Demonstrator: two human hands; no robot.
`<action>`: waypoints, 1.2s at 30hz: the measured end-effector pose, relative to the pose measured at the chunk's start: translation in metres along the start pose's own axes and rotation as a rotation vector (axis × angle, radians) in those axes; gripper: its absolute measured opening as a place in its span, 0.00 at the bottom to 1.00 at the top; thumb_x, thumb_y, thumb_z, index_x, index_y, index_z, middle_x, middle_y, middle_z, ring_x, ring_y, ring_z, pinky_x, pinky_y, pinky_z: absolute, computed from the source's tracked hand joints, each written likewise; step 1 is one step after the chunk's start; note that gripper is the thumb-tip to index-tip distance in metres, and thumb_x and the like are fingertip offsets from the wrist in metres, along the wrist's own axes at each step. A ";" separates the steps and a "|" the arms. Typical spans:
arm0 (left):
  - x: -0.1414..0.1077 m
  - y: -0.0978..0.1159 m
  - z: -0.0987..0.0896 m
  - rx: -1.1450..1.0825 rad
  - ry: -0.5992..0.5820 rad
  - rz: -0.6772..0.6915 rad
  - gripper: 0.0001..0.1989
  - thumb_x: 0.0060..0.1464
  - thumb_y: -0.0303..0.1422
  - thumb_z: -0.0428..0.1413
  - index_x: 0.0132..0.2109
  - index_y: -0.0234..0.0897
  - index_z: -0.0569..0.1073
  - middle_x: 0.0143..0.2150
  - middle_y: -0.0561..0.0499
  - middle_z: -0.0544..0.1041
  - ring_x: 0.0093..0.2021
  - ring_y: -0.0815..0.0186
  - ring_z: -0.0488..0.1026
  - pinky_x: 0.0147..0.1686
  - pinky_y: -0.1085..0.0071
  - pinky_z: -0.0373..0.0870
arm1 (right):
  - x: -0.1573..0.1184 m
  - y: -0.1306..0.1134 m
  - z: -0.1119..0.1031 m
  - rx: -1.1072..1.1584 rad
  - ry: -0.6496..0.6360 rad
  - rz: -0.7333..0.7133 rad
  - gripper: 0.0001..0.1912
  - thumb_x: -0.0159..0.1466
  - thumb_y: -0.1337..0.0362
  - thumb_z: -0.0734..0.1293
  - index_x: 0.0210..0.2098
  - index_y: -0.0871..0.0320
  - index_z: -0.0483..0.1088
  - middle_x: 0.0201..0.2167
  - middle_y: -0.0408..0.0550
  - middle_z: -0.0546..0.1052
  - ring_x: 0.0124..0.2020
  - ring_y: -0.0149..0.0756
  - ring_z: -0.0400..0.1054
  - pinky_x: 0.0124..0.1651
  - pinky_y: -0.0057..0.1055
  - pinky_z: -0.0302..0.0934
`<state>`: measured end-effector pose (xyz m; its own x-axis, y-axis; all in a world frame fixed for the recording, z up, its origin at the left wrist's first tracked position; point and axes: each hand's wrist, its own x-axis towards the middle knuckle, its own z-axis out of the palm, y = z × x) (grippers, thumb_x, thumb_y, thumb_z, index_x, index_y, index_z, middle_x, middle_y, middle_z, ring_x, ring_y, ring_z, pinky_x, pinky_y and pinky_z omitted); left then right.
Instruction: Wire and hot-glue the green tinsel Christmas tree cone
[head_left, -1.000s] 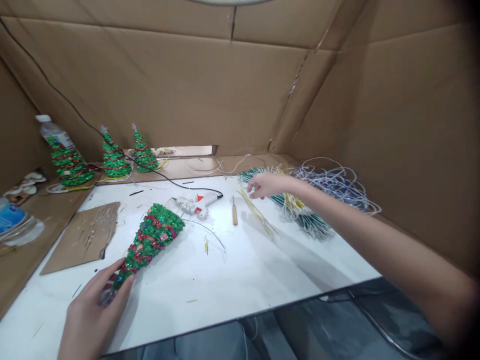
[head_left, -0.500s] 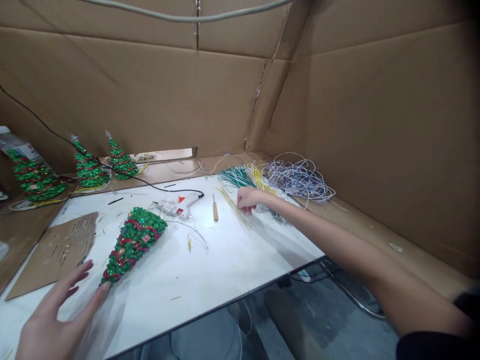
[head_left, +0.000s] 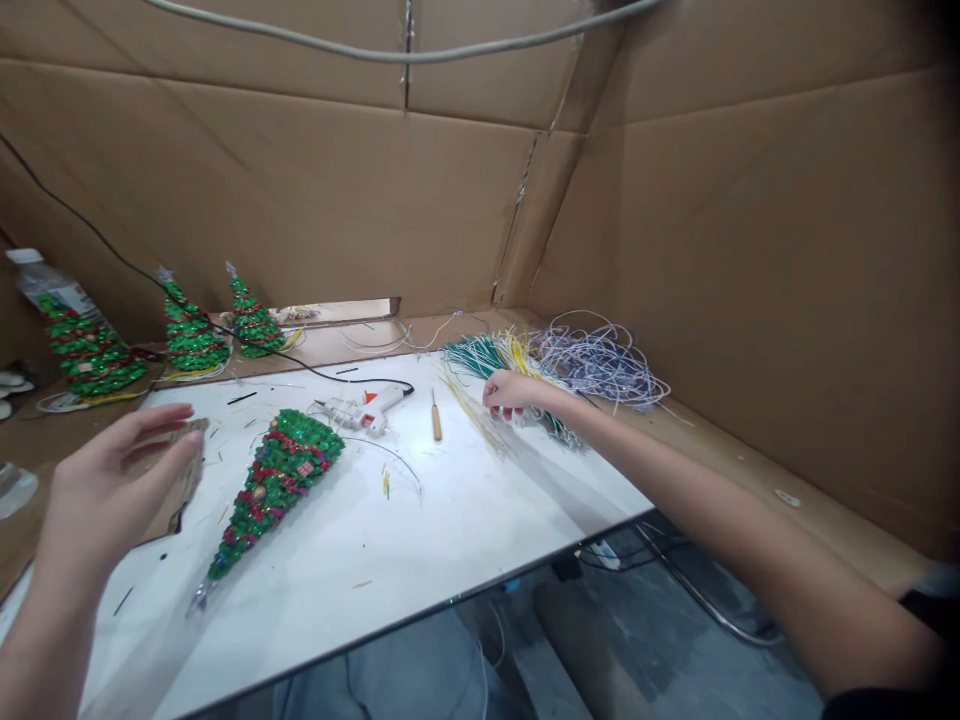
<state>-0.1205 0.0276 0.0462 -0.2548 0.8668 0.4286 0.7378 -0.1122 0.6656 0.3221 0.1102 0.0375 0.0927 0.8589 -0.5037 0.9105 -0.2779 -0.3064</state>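
Note:
A small decorated Christmas tree (head_left: 281,480), green with red garland, lies on its side on the white tabletop, its silvery tip toward me. My left hand (head_left: 124,475) is raised to the left of the tree, apart from it, holding nothing, thumb and fingers spread. Farther off, my right hand (head_left: 510,393) is among the cut wires, fingers curled and pressed together; what lies between them is hidden. Pale yellow wires (head_left: 471,410) lie just left of those fingers. Behind the hand is a bundle of green wires (head_left: 480,355) and yellow wires (head_left: 520,350).
A glue gun (head_left: 367,412) with a black cord and a wooden-handled awl (head_left: 436,418) lie mid-table. Upright trees (head_left: 195,335) and a plastic bottle (head_left: 56,285) stand back left. Tangled clear-coated wire (head_left: 600,360) sits back right. Cardboard walls (head_left: 300,190) enclose the table.
My left hand has come away from the tree's tip, moving up and left, uncovering the tip and now covering part of the cardboard piece. My right hand stays at the wires. The view has shifted slightly.

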 end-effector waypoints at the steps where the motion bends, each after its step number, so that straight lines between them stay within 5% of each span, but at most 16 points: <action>1: 0.005 -0.002 0.005 -0.046 -0.008 -0.036 0.21 0.47 0.46 0.58 0.46 0.40 0.76 0.44 0.55 0.80 0.43 0.61 0.77 0.50 0.61 0.72 | 0.000 0.001 0.000 0.015 0.032 -0.005 0.19 0.66 0.57 0.64 0.53 0.60 0.66 0.51 0.52 0.70 0.48 0.39 0.68 0.48 0.43 0.67; 5: 0.020 -0.018 0.023 -0.168 -0.116 -0.020 0.20 0.48 0.43 0.57 0.45 0.36 0.75 0.45 0.47 0.79 0.42 0.58 0.76 0.46 0.63 0.73 | -0.005 -0.001 -0.001 0.100 0.218 -0.067 0.15 0.64 0.60 0.65 0.48 0.61 0.68 0.37 0.46 0.74 0.33 0.31 0.70 0.36 0.31 0.67; 9: 0.027 -0.025 0.037 -0.165 -0.175 0.044 0.18 0.51 0.44 0.55 0.43 0.36 0.76 0.44 0.46 0.79 0.41 0.59 0.76 0.42 0.66 0.73 | -0.020 -0.009 -0.005 0.263 0.481 -0.165 0.08 0.61 0.67 0.64 0.38 0.62 0.74 0.15 0.38 0.64 0.16 0.24 0.57 0.20 0.23 0.51; 18: 0.029 -0.027 0.044 -0.270 -0.152 0.135 0.18 0.54 0.44 0.54 0.45 0.36 0.75 0.42 0.47 0.79 0.39 0.61 0.75 0.39 0.69 0.72 | -0.059 -0.049 -0.015 0.785 0.915 -0.443 0.06 0.57 0.63 0.68 0.28 0.59 0.74 0.23 0.45 0.70 0.18 0.25 0.59 0.17 0.25 0.52; 23: 0.022 -0.022 0.036 -0.299 -0.152 0.158 0.16 0.55 0.42 0.55 0.45 0.37 0.75 0.43 0.47 0.79 0.39 0.63 0.75 0.37 0.70 0.72 | -0.099 -0.100 0.012 0.672 1.150 -0.780 0.10 0.63 0.58 0.66 0.29 0.56 0.74 0.19 0.42 0.70 0.16 0.24 0.58 0.16 0.27 0.51; 30: 0.013 -0.018 0.034 -0.319 -0.112 0.347 0.11 0.55 0.37 0.56 0.43 0.36 0.75 0.42 0.47 0.79 0.40 0.63 0.75 0.39 0.69 0.72 | -0.141 -0.164 0.070 0.643 1.190 -1.106 0.09 0.66 0.61 0.63 0.31 0.53 0.72 0.22 0.41 0.75 0.18 0.25 0.66 0.18 0.26 0.58; 36: 0.000 -0.007 0.029 -0.392 -0.185 0.593 0.16 0.52 0.34 0.61 0.49 0.36 0.75 0.47 0.45 0.78 0.43 0.61 0.74 0.46 0.65 0.69 | -0.140 -0.190 0.091 0.752 1.029 -1.192 0.09 0.67 0.62 0.62 0.32 0.56 0.70 0.22 0.40 0.75 0.18 0.23 0.66 0.17 0.23 0.58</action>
<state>-0.1076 0.0421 0.0234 0.2532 0.6701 0.6978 0.4327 -0.7236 0.5378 0.0997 0.0037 0.0926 0.0362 0.5405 0.8406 0.3231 0.7896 -0.5217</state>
